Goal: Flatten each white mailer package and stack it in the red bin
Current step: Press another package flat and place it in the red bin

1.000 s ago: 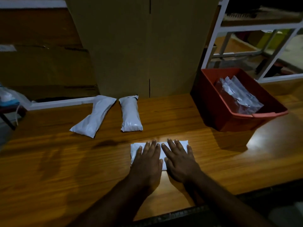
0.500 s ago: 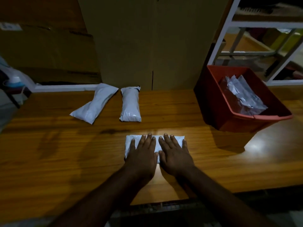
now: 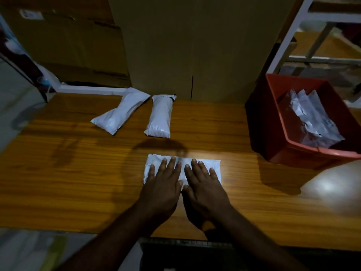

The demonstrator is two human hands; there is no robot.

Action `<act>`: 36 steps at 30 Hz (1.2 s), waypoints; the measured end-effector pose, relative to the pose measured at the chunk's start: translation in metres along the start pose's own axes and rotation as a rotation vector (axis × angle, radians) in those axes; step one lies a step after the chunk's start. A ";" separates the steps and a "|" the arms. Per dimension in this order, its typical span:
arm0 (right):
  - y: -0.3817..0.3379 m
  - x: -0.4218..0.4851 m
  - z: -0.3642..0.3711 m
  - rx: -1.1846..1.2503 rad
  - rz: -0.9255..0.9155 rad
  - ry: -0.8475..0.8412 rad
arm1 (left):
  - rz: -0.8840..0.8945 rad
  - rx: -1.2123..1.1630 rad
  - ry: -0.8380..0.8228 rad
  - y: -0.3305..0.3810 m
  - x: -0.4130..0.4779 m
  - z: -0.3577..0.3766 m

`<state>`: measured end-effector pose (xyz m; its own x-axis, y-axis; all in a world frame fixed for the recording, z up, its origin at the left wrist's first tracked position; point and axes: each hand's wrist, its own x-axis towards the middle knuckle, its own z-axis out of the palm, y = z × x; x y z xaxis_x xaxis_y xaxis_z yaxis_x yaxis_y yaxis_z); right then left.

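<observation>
Hands are lying flat, side by side, on a white mailer [image 3: 154, 160] near the front middle of the tabletop [image 3: 78, 173]. The left hand [image 3: 162, 184] is covering its left half and the right hand [image 3: 205, 188] its right half, fingers straight and pressing down, thumbs nearly touching. The mailer's long axis is running left to right, parallel to the near tabletop edge.

Behind it, the left plump mailer [image 3: 119, 113] is angling its far end rightward, and the middle plump mailer [image 3: 159, 119] is pointing almost straight away. The red bin [image 3: 263, 124] is sitting well apart at the right, holding crumpled mailers [image 3: 314, 122].

Against half a second ago, both hands are staying pressed on the same spot. The white mailer, the plump ones and the bin are keeping their places.
</observation>
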<state>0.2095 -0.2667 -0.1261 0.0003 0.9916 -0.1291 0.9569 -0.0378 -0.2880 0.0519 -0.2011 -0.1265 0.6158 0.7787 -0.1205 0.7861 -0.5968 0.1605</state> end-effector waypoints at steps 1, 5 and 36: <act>0.001 -0.001 -0.002 0.018 -0.002 -0.009 | 0.004 -0.003 -0.004 0.000 0.000 0.000; -0.001 0.001 -0.007 0.058 0.013 -0.034 | 0.030 0.012 0.002 -0.002 0.001 0.001; -0.003 -0.001 -0.046 -0.097 -0.124 0.144 | 0.172 0.070 0.184 -0.023 -0.002 -0.047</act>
<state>0.2202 -0.2620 -0.0820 -0.0847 0.9956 0.0410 0.9755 0.0912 -0.2000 0.0297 -0.1800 -0.0838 0.7257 0.6828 0.0842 0.6764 -0.7305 0.0947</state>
